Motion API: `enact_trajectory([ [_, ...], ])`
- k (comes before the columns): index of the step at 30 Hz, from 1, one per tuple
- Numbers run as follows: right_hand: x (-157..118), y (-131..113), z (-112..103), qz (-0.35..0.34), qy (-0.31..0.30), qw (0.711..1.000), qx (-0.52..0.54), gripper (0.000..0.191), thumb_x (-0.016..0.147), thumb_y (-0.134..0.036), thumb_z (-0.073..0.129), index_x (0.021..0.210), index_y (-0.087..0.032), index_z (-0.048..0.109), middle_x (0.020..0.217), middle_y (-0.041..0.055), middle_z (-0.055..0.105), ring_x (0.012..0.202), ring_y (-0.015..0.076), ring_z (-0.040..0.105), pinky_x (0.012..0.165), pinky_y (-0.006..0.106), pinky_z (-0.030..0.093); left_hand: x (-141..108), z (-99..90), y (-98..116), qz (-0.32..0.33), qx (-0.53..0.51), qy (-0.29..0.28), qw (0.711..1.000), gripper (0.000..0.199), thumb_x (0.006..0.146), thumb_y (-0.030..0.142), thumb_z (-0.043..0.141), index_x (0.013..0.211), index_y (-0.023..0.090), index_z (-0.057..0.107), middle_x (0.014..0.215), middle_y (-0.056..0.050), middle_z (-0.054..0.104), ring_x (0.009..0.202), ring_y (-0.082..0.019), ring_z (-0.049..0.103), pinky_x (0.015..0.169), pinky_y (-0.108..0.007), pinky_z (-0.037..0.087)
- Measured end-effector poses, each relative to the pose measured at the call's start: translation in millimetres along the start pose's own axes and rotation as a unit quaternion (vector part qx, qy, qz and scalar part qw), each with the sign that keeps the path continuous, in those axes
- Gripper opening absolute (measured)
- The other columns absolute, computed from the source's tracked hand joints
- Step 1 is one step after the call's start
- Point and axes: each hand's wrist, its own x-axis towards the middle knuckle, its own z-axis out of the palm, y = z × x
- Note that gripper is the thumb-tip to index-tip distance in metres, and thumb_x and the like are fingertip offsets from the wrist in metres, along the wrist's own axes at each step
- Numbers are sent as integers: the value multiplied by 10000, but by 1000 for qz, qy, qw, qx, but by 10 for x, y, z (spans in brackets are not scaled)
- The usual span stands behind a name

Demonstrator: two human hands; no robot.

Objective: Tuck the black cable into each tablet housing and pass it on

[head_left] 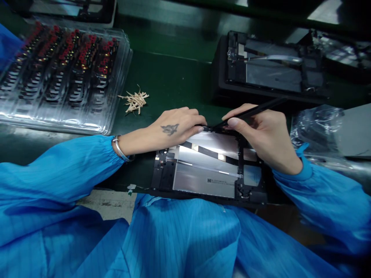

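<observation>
An opened tablet (203, 170) lies in front of me, its silver inner plate, flat ribbon cables and black frame exposed. My left hand (179, 125) is closed at the tablet's far edge, thumb and fingers gripping there; whether a small part is between the fingertips is hidden. My right hand (265, 133) is closed around black tweezers (257, 109), held like a pen. Their tips point down and left to the far edge, close to my left fingertips. What the tips touch is too small to make out.
Left, stacked clear plastic trays (113, 116) hold several circuit boards (84, 58). Beside them lies a pile of thin beige strips (135, 101). Another opened tablet (272, 71) rests on a black block (218, 87) at far right. Crumpled clear plastic (315, 127) lies near my right wrist.
</observation>
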Motion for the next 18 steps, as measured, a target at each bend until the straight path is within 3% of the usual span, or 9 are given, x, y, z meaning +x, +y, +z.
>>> enact_trajectory([
  [11, -6, 1, -37, 42, 11, 998, 45, 239, 938, -470, 754, 934, -231, 753, 920, 44, 728, 834, 208, 734, 754, 361, 627, -7, 7, 2, -1, 5, 0, 1000, 361, 1089, 358, 419, 1283, 225, 692, 1203, -48, 721, 1069, -239, 658, 806, -326, 470],
  [18, -18, -12, -60, 16, -8, 1000, -6, 172, 975, -349, 721, 932, -187, 759, 921, 29, 742, 826, 146, 712, 676, 251, 568, -12, 9, -12, 1, 1, 3, 1000, 380, 1094, 377, 404, 1277, 215, 695, 1217, -57, 720, 1090, -245, 662, 833, -336, 483],
])
